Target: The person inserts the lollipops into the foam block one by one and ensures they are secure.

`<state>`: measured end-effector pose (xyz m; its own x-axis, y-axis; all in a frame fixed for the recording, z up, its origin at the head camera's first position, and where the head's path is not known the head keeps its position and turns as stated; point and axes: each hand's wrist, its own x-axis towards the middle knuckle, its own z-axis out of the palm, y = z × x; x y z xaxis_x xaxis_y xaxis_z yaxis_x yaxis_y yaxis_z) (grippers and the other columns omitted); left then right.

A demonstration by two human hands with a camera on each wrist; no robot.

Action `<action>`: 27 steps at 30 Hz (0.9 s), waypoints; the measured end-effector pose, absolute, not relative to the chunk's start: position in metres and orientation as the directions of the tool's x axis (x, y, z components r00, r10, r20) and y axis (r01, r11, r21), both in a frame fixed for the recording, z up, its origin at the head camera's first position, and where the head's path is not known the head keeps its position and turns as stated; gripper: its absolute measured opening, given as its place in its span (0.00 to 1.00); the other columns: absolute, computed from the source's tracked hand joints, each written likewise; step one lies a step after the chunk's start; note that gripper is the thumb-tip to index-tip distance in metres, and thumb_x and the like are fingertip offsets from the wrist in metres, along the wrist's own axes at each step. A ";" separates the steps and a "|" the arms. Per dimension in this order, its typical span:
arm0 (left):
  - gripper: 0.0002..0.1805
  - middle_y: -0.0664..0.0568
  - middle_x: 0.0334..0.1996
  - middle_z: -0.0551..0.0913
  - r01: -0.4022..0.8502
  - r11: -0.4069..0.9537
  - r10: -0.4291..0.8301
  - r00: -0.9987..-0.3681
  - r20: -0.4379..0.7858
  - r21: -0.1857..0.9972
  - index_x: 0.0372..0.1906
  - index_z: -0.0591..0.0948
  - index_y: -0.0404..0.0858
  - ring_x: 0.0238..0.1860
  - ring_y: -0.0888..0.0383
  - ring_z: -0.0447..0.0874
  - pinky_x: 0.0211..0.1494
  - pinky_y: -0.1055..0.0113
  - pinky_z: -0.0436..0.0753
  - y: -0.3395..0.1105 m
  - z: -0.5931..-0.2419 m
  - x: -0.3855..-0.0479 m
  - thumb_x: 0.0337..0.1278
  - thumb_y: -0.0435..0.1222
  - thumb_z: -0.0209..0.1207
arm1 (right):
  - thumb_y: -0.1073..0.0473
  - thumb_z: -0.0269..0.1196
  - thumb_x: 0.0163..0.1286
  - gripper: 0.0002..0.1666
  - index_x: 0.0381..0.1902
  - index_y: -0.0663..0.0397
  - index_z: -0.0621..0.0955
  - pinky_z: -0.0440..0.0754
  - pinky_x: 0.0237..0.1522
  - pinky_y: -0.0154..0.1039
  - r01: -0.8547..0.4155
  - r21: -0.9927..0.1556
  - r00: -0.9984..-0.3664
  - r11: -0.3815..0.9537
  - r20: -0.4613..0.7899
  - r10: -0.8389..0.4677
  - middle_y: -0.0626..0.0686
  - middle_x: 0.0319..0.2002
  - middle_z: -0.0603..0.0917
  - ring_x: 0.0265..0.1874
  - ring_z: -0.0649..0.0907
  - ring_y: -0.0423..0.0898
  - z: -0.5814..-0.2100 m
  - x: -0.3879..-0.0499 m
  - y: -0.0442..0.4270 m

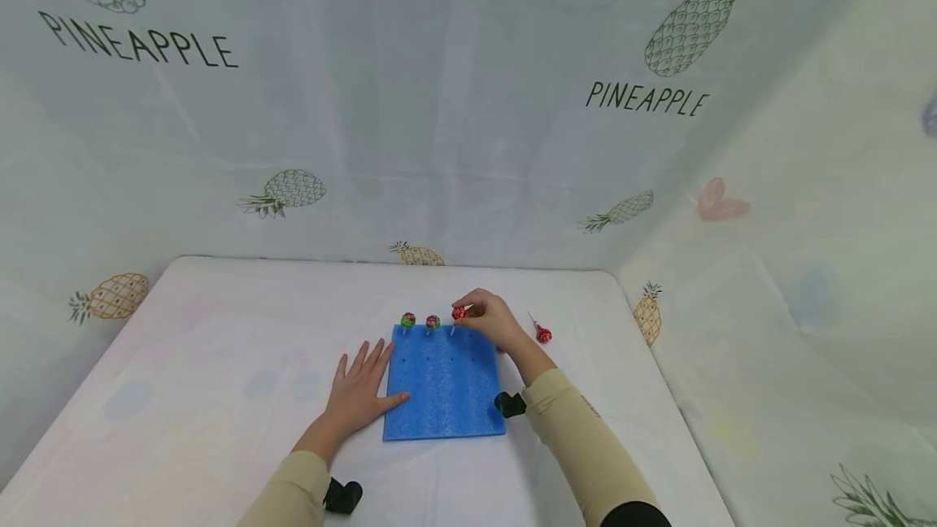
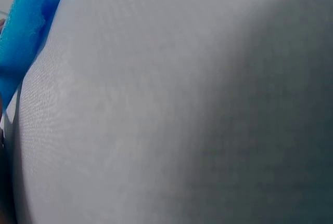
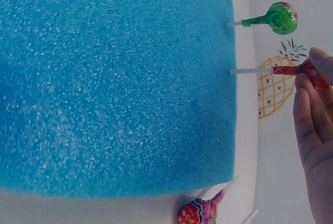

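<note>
A blue foam block [image 1: 444, 397] lies on the white table, with small holes in its top. Between thumb and fingertips my right hand [image 3: 318, 135] pinches the wrapped head of a red lollipop [image 3: 286, 70]. Its white stick meets the foam near the back edge; how deep it sits I cannot tell. Left of it, two green-and-red lollipops [image 1: 407, 320] [image 3: 283, 18] stand in the foam along that same edge. My left hand [image 1: 357, 397] lies with fingers spread at the block's left side, thumb on the foam. The left wrist view catches just the block's edge [image 2: 26, 26].
Right of the block, a red-wrapped lollipop [image 1: 543, 334] lies on the table [image 1: 241, 429]. Another, red and purple [image 3: 191, 212], lies against the block's right side, mostly hidden by my right arm in the head view. A pineapple-print cloth [image 1: 454, 145] hangs behind.
</note>
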<state>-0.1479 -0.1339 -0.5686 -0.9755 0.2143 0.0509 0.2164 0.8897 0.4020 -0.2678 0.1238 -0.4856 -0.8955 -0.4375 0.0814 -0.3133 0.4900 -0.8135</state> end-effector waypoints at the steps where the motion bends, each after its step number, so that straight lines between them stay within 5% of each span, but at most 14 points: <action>1: 0.54 0.39 0.75 0.54 0.218 0.886 0.215 -0.975 0.054 0.409 0.76 0.56 0.38 0.75 0.37 0.43 0.70 0.34 0.38 -0.134 -0.568 -0.148 0.52 0.67 0.57 | 0.64 0.69 0.63 0.13 0.47 0.54 0.86 0.83 0.41 0.38 -0.317 -0.809 -0.897 0.495 0.086 -0.434 0.48 0.44 0.81 0.38 0.82 0.43 -0.486 -0.268 0.124; 27: 0.53 0.37 0.73 0.58 0.251 0.880 0.220 -0.968 0.122 0.403 0.74 0.59 0.36 0.74 0.36 0.47 0.70 0.34 0.40 -0.133 -0.569 -0.147 0.51 0.66 0.58 | 0.65 0.69 0.62 0.18 0.51 0.62 0.84 0.83 0.41 0.38 -0.287 -0.835 -0.899 0.470 0.066 -0.433 0.50 0.44 0.81 0.40 0.83 0.44 -0.494 -0.269 0.123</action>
<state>-0.1470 -0.1333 -0.5688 -0.9679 0.2196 0.1225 0.2507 0.8801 0.4033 -0.2689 0.1225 -0.4935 -0.8991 -0.4328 0.0655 -0.2871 0.4701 -0.8346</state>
